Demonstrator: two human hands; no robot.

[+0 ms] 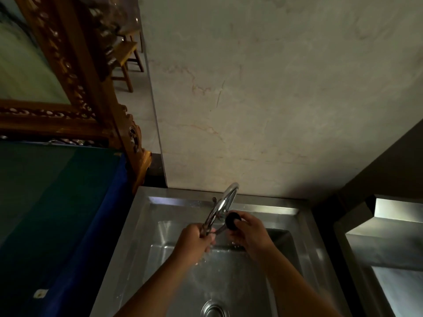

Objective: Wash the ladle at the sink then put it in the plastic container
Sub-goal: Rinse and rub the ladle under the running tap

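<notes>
The ladle [232, 221] has a small black bowl and a thin metal handle, and I hold it over the steel sink [304, 227]. My right hand [250, 234] grips the black bowl from the right. My left hand [194, 240] is closed around the handle's other end, right at the mouth of the curved chrome faucet [223, 203]. Water splashes onto the sink floor below my hands. No plastic container is in view.
The sink drain [212, 310] lies at the bottom edge. To the left is a surface covered with blue-green cloth [57, 213], with a carved wooden frame [96, 94] above it. A second steel basin [389, 248] stands at the right. A marble wall rises behind the faucet.
</notes>
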